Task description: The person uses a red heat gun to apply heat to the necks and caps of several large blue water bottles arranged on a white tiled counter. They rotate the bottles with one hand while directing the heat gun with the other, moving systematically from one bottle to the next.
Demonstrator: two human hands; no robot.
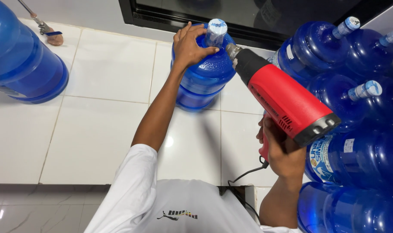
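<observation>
Beside left grip (190,45): bottle cap (216,31).

We see a large blue water jug (203,75) standing upright on the white tiled floor (97,129), its rounded shoulder under our left fingers (196,36). Its neck rises just beside those fingertips, capped with a pale, film-wrapped cap (216,31). The red and black heat gun (282,97) sits gripped in our right fingers (265,129), tilted, its metal nozzle (232,50) close to the cap, just right of the left fingertips.
</observation>
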